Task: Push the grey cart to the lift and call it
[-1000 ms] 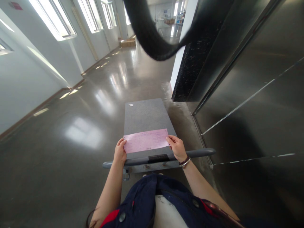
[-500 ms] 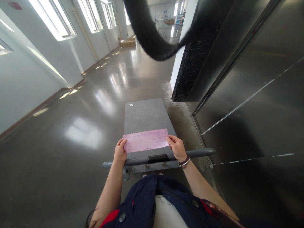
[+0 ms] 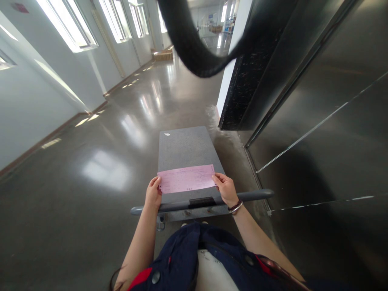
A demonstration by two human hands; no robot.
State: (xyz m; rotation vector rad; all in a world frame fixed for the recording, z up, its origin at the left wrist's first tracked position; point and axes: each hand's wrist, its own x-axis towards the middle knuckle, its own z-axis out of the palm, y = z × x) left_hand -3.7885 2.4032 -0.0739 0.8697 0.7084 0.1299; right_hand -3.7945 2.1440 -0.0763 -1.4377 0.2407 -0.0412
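A pink printed paper slip (image 3: pixel 186 178) is stretched flat between both hands. My left hand (image 3: pixel 153 195) pinches its left edge and my right hand (image 3: pixel 225 187) pinches its right edge; a bead bracelet sits on the right wrist. Both hands hover just above the grey handle bar (image 3: pixel 251 195) of a flat platform cart (image 3: pixel 184 147), whose grey deck carries nothing but a small white scrap near its far left corner.
Dark metal elevator doors (image 3: pixel 327 121) stand close on the right. A glossy concrete corridor (image 3: pixel 91 161) stretches ahead and left, with windows along the left wall and cardboard boxes (image 3: pixel 163 54) far down. A black strap (image 3: pixel 194 44) hangs across the top of the view.
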